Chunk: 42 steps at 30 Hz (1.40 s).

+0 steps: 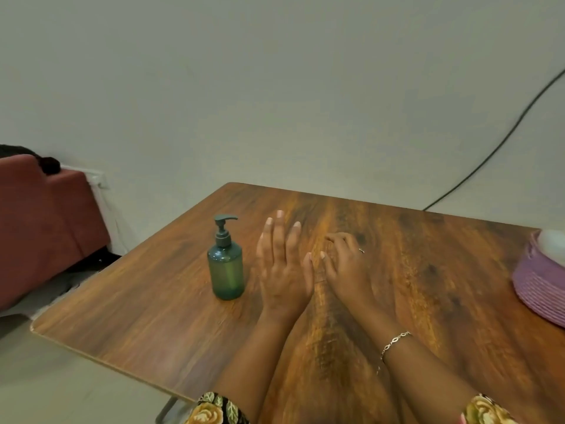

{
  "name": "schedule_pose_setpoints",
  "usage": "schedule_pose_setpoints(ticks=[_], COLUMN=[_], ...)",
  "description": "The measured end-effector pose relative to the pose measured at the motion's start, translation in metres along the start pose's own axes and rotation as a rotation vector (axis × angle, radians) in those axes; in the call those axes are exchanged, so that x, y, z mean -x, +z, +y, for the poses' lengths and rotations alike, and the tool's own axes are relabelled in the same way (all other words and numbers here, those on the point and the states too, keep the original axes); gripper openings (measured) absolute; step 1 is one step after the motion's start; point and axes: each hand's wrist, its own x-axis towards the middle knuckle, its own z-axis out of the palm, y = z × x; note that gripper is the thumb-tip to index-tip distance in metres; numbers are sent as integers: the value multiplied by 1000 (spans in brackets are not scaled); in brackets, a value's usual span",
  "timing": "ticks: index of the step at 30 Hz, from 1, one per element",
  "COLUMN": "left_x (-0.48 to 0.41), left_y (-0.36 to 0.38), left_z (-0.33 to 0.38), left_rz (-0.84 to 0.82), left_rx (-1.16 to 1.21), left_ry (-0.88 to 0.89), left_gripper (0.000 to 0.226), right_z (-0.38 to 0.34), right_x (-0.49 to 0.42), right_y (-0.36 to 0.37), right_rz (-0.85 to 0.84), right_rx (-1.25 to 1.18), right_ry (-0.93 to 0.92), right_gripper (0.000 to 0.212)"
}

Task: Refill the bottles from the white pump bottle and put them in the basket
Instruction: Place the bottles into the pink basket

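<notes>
Green translucent plastic pump bottle with a dark pump head (pixel 226 270) stands upright on the left part of the brown wood-grain table (pixel 137 316). Its long axis is vertical and its spout points right, toward the hands. Just beside it on the right, not touching, is the left hand (pixel 282 270), back up, fingers straight and slightly spread, holding nothing. Next comes the right hand (pixel 345 267), farther from the bottle, its fingers loosely bent toward the tabletop with nothing seen in them. Well apart, at the right edge, sits a purple woven basket (pixel 535 295) with a blurred white rounded object (pixel 553 247) in it; what that is cannot be told. The left hand looks best placed to take the bottle, reaching sideways to its left round the body.
</notes>
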Motion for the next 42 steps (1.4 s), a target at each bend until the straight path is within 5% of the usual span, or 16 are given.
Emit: schedule_pose_setpoints(ticks=[7, 11, 13, 18, 23, 36, 42], left_x=[-2, -5, -6, 1, 8, -7, -18], left_y=[-26, -32, -34, -34, -35, -42, -33], left_z=[-39, -50, -53, -61, -73, -59, -32], left_rz=[227, 170, 119, 105, 138, 130, 27], left_rx=[124, 258, 284, 360, 419, 506, 593], left_ry=[-523, -1057, -1167, -1195, -1147, -1052, -984], left_gripper=[66, 71, 68, 59, 54, 40, 57], right_z=[-43, -66, -76, -93, -101, -88, -66], right_x=[-17, -30, -35, -45, -49, -51, -55], right_y=[43, 60, 69, 86, 101, 96, 62], right_rz=[-244, -412, -507, -728, -778, -593, -473], right_rx=[-122, -194, -236, -361, -431, -459, -413], right_ry=[-54, -57, -25, 72, 103, 145, 161], right_gripper=[37, 43, 51, 66, 63, 67, 67])
